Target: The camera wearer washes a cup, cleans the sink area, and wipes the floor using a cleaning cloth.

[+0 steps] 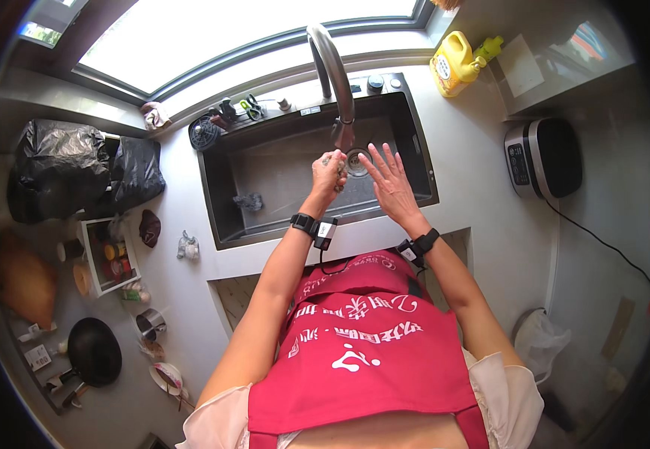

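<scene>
My left hand (324,175) is closed around a small crumpled greyish wad (340,181), perhaps a scrubber or a wet rag; most of it is hidden by the fingers. It is held over the dark sink basin (280,163), just below the spout of the metal faucet (343,90). To its right my right hand (392,185) is spread with the fingers apart and nothing in it. Between the two hands shows the round sink drain (357,160). A crumpled dark grey mesh or cloth (248,201) lies on the basin floor at the left.
Behind the basin stand green-handled scissors (252,106) and a round black strainer (204,133). A yellow jug (454,64) is at the back right; a countertop appliance (546,157) sits farther right. Black plastic bags (67,168), a white box (112,255) and a black frying pan (95,352) occupy the left.
</scene>
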